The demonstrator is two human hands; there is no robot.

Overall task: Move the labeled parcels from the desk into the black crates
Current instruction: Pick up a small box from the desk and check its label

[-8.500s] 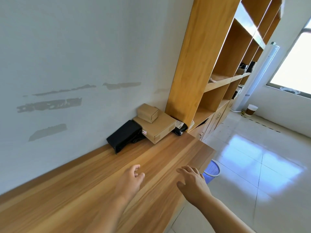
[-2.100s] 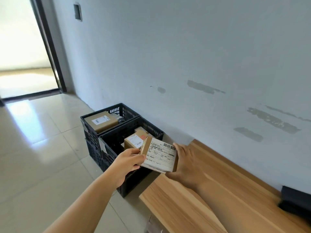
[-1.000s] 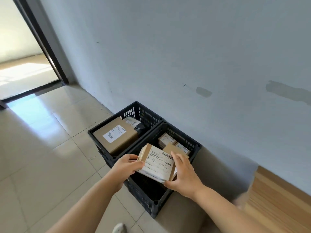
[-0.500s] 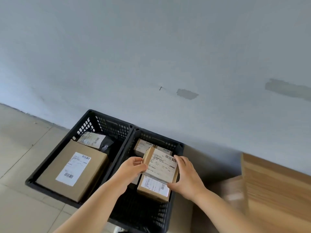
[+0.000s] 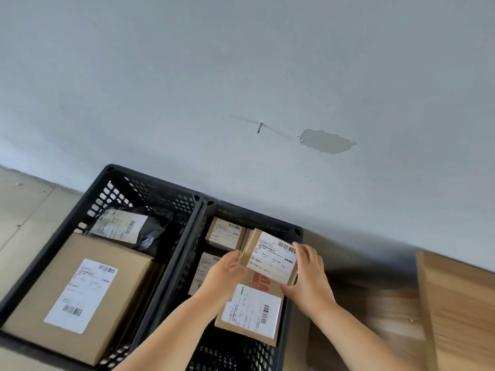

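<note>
There, small parcel (image 5: pixel 272 258) between left hand (image 5: pixel 225 273) and right hand (image 5: pixel 308 274).

The two crates (image 5: pixel 192 210) are matt black plastic with perforated lattice walls. The parcels (image 5: pixel 88 290) are plain brown cardboard bearing smooth white paper labels; one bag (image 5: pixel 155 231) is glossy dark plastic film. The table (image 5: pixel 460 303) shows light wood grain, the wall (image 5: pixel 241 76) matt paint with a chipped patch.

looks like an office mailroom corner: black crates (image 5: pixel 198 210) of labeled parcels (image 5: pixel 80 293) at bottom left, tiled floor (image 5: pixel 24 204), scuffed wall (image 5: pixel 267 76), wood desk (image 5: pixel 460 303) at right
</note>
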